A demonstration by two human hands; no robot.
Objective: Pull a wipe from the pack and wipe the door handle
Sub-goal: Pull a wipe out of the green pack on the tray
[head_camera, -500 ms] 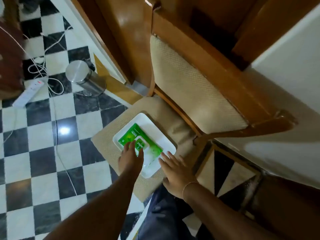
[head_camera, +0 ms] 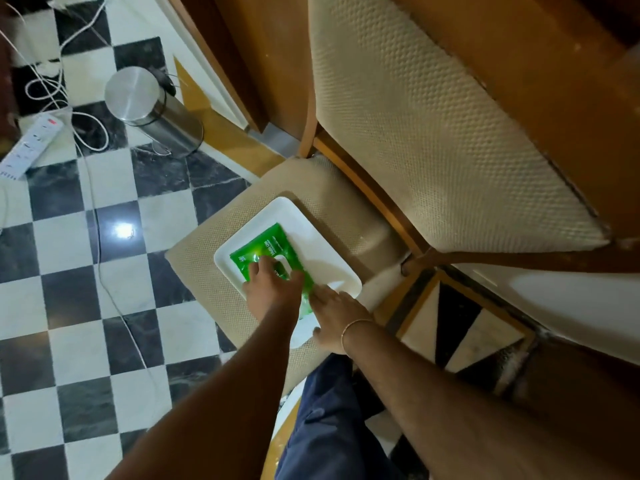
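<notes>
A green wipe pack [head_camera: 268, 245] lies on a white rectangular tray [head_camera: 311, 233] on the beige seat of a wooden chair [head_camera: 221, 216]. My left hand [head_camera: 272, 289] rests flat on the near half of the pack, fingers spread over its white flap. My right hand [head_camera: 337, 315] presses on the pack's near right end and the tray, fingers pointing up-left. No wipe is out of the pack. The wooden door [head_camera: 266, 46] stands behind the chair; its handle is not in view.
A steel pedal bin [head_camera: 149, 105] stands on the black-and-white chequered floor [head_camera: 69, 306] left of the door. A white power strip [head_camera: 29, 145] and loose cables [head_camera: 83, 133] lie at the far left. The chair's padded backrest [head_camera: 433, 126] fills the upper right. My blue-trousered leg [head_camera: 325, 427] is below.
Both hands have moved forward onto the pack: the left now covers its flap area, and the right has come from beside the tray onto the pack's near end.
</notes>
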